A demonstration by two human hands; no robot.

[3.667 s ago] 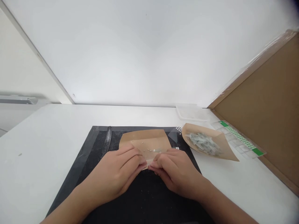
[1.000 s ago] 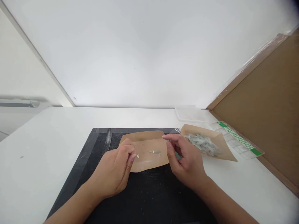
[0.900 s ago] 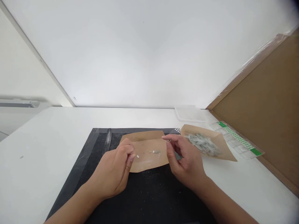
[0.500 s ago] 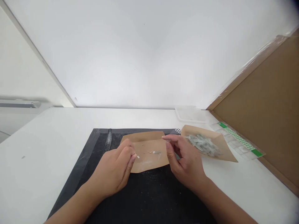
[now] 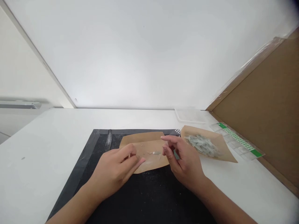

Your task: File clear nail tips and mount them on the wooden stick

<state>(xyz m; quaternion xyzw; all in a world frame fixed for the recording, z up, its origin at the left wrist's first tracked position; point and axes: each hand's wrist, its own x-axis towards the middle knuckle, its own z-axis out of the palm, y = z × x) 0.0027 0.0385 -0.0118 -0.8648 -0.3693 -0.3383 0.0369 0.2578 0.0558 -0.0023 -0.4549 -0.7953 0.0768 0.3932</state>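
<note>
My left hand is over the left side of a brown paper tray. Its fingers are curled in, with the thumb stretched along the tray; whatever they may hold is too small or hidden to make out. Above the tray's right edge is my right hand, its index finger extended and thumb apart, with nothing clear between them. On the tray lie a small pale cylindrical piece and several tiny crumbs. A second brown paper tray, right of my right hand, holds a heap of translucent grey-white slivers.
Under the middle tray is a black mat on a white table. A dark curved strip lies at its back left. Further right are a clear plastic container, a compartment box with green labels and a cardboard panel.
My left hand has moved slightly right over the tray and its thumb has straightened out of a pinch. The gap between my right thumb and index finger is a little wider.
</note>
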